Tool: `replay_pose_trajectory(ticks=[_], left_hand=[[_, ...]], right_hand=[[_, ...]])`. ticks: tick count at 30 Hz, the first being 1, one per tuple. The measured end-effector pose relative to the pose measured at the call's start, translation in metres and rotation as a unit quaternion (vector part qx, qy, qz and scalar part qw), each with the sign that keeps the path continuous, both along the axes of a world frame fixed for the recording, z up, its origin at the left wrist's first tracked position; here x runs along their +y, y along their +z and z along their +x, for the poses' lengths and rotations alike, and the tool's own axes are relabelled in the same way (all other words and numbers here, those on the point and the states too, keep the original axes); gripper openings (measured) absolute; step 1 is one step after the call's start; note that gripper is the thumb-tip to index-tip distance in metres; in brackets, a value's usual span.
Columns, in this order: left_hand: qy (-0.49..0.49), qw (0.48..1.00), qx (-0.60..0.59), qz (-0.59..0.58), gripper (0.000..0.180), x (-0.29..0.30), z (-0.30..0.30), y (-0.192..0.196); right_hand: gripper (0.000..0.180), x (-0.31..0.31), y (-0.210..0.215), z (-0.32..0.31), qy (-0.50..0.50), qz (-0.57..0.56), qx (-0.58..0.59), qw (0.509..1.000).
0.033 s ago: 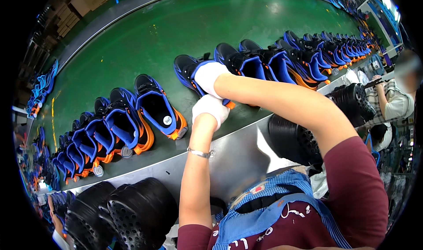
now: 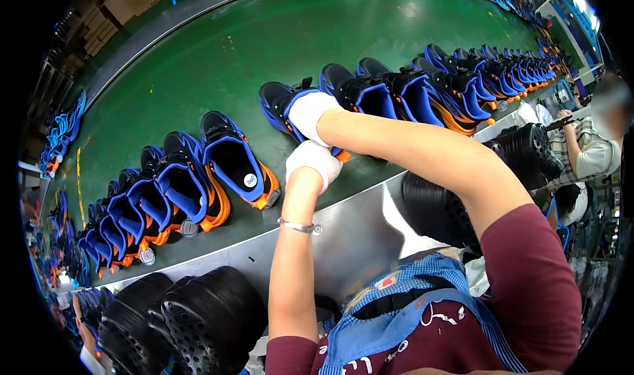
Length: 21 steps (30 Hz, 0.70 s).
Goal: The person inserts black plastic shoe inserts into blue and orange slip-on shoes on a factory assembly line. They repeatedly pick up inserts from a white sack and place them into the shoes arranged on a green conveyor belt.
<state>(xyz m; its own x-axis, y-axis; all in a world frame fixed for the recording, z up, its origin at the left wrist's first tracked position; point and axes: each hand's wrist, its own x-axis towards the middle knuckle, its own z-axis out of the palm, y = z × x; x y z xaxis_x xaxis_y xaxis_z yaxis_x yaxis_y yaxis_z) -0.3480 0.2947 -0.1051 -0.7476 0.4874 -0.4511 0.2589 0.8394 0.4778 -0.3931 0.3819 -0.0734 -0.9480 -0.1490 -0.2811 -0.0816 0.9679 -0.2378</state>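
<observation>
A black sneaker point(image 2: 274, 104) with blue lining and an orange heel lies on the green belt in front of me, toe pointing away. My right hand point(image 2: 310, 118), in a white glove, reaches across over its opening; the fingers are hidden by the glove's back and the shoe. At the heel, my left hand point(image 2: 313, 165), also white-gloved, is closed on the shoe's back edge, just below the right hand. A bit of orange heel shows beside it. To the left stands a matching sneaker point(image 2: 231, 157) with a round white sticker inside, touched by neither hand.
Rows of similar sneakers stand on the green belt point(image 2: 198, 77), to the left point(image 2: 135, 206) and right point(image 2: 422, 94). A metal ledge point(image 2: 356, 229) runs along the near side. Black perforated moulds point(image 2: 211, 315) sit near me. Another person point(image 2: 588, 144) works at far right.
Both hands have shifted very slightly to the left along with the sneaker between them. Otherwise the scene looks the same.
</observation>
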Motion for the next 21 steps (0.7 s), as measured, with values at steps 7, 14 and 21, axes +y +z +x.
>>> replay_pose_trajectory(ticks=[7,14,21], left_hand=[[-0.041,0.997,0.014,-0.064,0.045,0.014,0.001,0.009],[0.021,0.998,0.059,-0.018,0.038,0.013,0.019,0.009],[0.106,0.977,0.182,-0.042,0.038,-0.005,0.042,0.014]], right_hand=[[0.058,0.019,0.001,0.005,-0.036,-0.082,-0.004,0.996],[0.029,0.110,0.092,0.067,0.185,0.096,-0.042,0.977],[0.033,0.186,0.095,0.130,0.145,0.196,-0.226,0.943]])
